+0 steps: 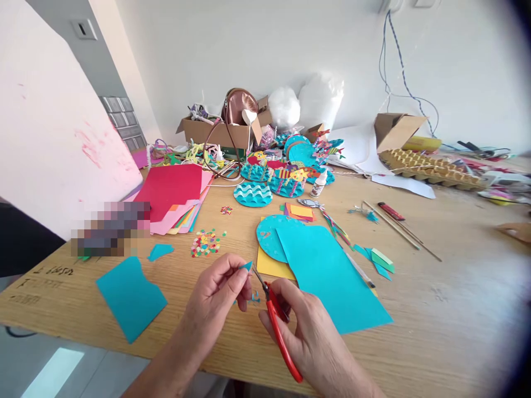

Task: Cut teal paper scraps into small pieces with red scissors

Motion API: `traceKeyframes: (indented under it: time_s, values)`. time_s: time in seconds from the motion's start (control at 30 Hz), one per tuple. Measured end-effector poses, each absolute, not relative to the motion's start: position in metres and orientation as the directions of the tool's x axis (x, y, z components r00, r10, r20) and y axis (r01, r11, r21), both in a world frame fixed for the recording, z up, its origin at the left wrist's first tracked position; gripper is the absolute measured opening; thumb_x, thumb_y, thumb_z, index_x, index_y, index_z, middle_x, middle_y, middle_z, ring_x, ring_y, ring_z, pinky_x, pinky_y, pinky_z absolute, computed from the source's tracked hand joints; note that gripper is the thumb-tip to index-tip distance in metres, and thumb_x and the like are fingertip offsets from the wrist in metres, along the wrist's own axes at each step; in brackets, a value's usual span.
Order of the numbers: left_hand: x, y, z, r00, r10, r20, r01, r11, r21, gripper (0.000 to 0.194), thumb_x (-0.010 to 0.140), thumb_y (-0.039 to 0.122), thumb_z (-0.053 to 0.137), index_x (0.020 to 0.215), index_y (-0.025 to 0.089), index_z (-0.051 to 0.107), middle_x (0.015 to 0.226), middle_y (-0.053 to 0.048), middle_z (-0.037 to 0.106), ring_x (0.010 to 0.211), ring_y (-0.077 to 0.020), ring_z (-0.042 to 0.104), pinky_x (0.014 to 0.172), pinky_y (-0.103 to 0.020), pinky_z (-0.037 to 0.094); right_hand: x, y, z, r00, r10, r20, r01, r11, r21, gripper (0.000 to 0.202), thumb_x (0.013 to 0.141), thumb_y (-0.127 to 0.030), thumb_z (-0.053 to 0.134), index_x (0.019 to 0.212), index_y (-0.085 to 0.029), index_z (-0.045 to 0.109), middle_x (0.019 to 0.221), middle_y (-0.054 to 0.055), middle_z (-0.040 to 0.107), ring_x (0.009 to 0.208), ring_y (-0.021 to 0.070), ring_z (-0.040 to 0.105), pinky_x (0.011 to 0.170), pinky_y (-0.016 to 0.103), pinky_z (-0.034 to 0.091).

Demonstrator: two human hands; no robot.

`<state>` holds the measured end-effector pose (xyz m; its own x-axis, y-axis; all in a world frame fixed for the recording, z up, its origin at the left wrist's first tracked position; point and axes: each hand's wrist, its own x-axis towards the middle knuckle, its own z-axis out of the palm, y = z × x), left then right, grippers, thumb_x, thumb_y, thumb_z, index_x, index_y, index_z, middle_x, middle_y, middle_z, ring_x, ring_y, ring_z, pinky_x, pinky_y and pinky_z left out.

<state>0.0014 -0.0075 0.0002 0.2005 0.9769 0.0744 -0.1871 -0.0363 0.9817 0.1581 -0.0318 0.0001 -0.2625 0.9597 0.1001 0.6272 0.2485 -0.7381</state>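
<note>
Between thumb and fingers, my left hand (pixel 222 290) pinches a small piece of blue paper (pixel 247 266) with a pointed corner. My right hand (pixel 309 323) is closed round red-handled scissors (pixel 277 326), whose blades point up and left, close to the paper's tip. Whether the blades touch the paper I cannot tell. Small blue paper scraps (pixel 255 297) lie on the table just below my left fingers. Right of the hands, a large blue sheet (pixel 332 276) partly covers a round blue piece (pixel 274 235) and a yellow sheet (pixel 271 264).
A cut blue sheet (pixel 130 298) lies at left, near colourful confetti dots (pixel 206 243) and stacked coloured paper (pixel 174 193). Decorated blue crafts (pixel 286 182) and a glue bottle (pixel 319 183) stand farther back. A red cutter (pixel 391 211) and thin sticks (pixel 394 226) lie at right.
</note>
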Motion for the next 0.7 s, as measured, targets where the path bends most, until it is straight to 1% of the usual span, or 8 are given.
traceKeyframes:
  time_s: [0.2,0.37,0.57,0.7]
  values:
    - [0.0016,-0.0062,-0.0027,0.217,0.972,0.093,-0.143,-0.062,0.988,0.017,0.087,0.028,0.051,0.075,0.018,0.056,0.061,0.003,0.053,0.056,-0.0093,0.05,0.051,-0.019,0.041,0.1563,-0.03,0.0008,-0.266,0.957,0.118,0.653,0.269,-0.708,0.012,0.082,-0.029,0.047,0.074,-0.02,0.049,0.063,-0.001,0.052,0.053,0.0136,0.046,0.051,0.023,0.033]
    - [0.0032,-0.0063,-0.0007,0.241,0.968,0.072,-0.091,-0.052,0.995,0.016,0.086,0.027,0.051,0.074,0.018,0.055,0.059,0.004,0.051,0.055,-0.0099,0.05,0.051,-0.019,0.042,0.1555,-0.0295,0.003,-0.264,0.947,0.182,0.663,0.315,-0.679,0.013,0.084,-0.028,0.048,0.074,-0.02,0.051,0.063,-0.001,0.054,0.053,0.013,0.047,0.05,0.023,0.033]
    - [0.0033,-0.0073,0.0046,0.265,0.964,0.036,-0.065,-0.019,0.998,0.018,0.085,0.028,0.049,0.071,0.018,0.052,0.057,0.004,0.05,0.054,-0.0103,0.048,0.051,-0.02,0.041,0.1558,-0.0292,0.0029,-0.267,0.945,0.189,0.685,0.325,-0.652,0.012,0.084,-0.027,0.048,0.075,-0.02,0.052,0.062,-0.001,0.055,0.052,0.013,0.047,0.05,0.023,0.032]
    - [0.0037,-0.0071,0.0055,0.272,0.962,0.038,-0.054,-0.024,0.998,0.018,0.085,0.028,0.05,0.07,0.018,0.053,0.057,0.004,0.049,0.054,-0.0102,0.047,0.05,-0.019,0.041,0.1579,-0.0298,-0.001,-0.263,0.947,0.187,0.699,0.32,-0.639,0.012,0.083,-0.025,0.047,0.072,-0.02,0.049,0.059,-0.002,0.052,0.05,0.0122,0.044,0.049,0.022,0.031]
